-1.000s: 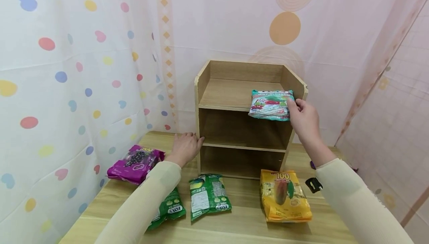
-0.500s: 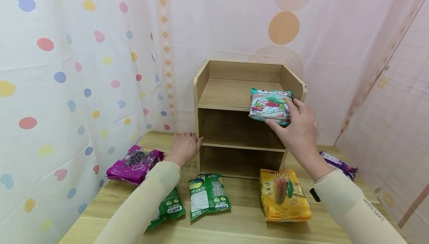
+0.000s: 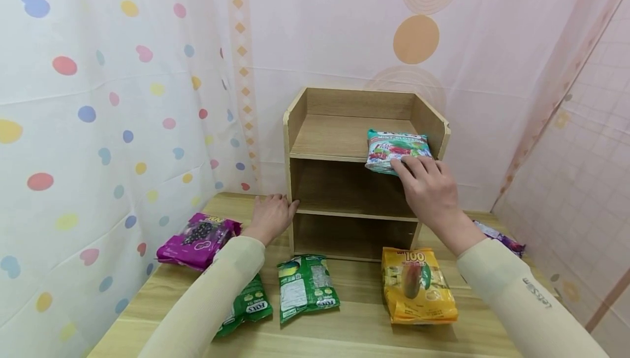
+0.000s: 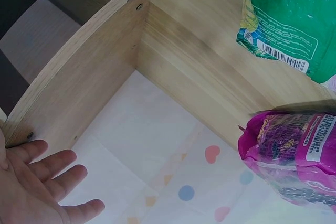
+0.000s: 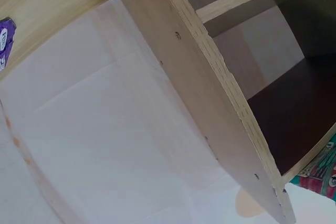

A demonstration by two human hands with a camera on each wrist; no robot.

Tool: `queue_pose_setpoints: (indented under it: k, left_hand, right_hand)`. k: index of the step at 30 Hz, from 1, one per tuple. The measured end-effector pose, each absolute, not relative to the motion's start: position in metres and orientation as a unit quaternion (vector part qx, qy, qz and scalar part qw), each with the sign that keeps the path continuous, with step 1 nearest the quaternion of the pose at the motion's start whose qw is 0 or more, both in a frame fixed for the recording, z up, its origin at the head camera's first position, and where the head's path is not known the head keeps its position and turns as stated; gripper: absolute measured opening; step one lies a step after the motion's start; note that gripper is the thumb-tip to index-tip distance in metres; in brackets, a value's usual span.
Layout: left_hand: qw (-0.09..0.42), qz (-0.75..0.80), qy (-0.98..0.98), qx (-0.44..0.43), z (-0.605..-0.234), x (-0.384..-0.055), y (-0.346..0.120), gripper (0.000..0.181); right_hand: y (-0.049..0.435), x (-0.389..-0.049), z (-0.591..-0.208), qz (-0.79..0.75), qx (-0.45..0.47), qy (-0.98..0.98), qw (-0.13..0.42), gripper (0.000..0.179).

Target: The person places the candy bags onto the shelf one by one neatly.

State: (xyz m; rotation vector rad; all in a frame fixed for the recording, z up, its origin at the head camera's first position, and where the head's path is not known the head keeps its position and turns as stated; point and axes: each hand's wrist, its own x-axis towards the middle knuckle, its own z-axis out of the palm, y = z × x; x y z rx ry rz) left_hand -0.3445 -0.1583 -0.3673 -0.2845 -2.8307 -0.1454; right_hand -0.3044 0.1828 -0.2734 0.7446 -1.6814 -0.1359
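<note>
A turquoise Mint Blossom candy bag (image 3: pixel 394 147) lies at the right front of the wooden shelf unit's (image 3: pixel 356 213) top level, its near end over the front edge. My right hand (image 3: pixel 428 188) touches the bag's near side with its fingertips, the thumb to the left. In the right wrist view, only a corner of the turquoise bag (image 5: pixel 323 174) shows and the hand is out of sight. My left hand (image 3: pixel 270 216) rests against the unit's left side panel, thumb at its front edge. Its fingers (image 4: pixel 58 163) are extended and spread in the left wrist view.
Two green Fox's bags (image 3: pixel 307 287) lie before the unit, one partly behind the left sleeve. A purple grape bag (image 3: pixel 202 240) is at left, a yellow mango bag (image 3: pixel 417 287) at front right. Another purple bag (image 3: pixel 502 238) lies far right, by the curtain (image 3: pixel 551 145).
The right hand has shifted from the turquoise bag's right edge to its near side. The bag now lies flatter on the top level. The left hand stays where it was.
</note>
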Motion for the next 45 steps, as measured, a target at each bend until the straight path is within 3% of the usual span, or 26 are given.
queue_pose_setpoints:
  k: [11, 18, 30, 45]
  left_hand:
    - [0.141, -0.046, -0.984, -0.095, -0.368, -0.344, -0.161, 0.057]
    - [0.141, -0.048, -0.984, -0.096, -0.367, -0.343, -0.159, 0.056]
    - [0.138, -0.047, -0.985, -0.096, -0.366, -0.343, -0.16, 0.058]
    - [0.142, -0.051, -0.984, -0.094, -0.367, -0.343, -0.158, 0.056]
  right_hand:
    - [0.183, -0.317, -0.268, -0.039, 0.281, -0.78, 0.557, 0.03]
    - [0.185, -0.32, -0.274, -0.036, 0.276, -0.808, 0.52, 0.045]
    - [0.181, -0.319, -0.287, -0.035, 0.299, -0.789, 0.536, 0.05]
    - [0.179, -0.32, -0.289, -0.048, 0.276, -0.832, 0.478, 0.061]
